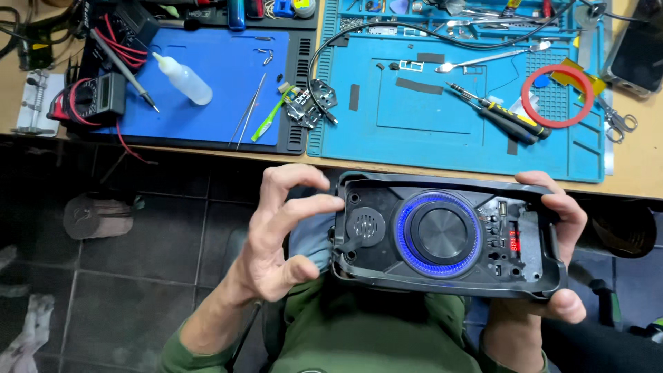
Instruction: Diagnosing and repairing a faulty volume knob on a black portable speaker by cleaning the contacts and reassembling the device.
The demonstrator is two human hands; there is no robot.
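Below the worktop's (642,173) front edge, a black speaker housing (445,235) with a blue-lit ring sits over the lap: right hand (559,242) grasps its end, left hand (276,235) loose-fingered, fingertip touching its other end. Near the blue mat's (221,69) left edge lies a white squeeze bottle (183,79), contents indiscernible.

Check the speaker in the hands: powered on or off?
On. The speaker shows a blue ring lit around its round driver and red digits glowing on its small display. The right hand grips its end; the left hand touches the other.
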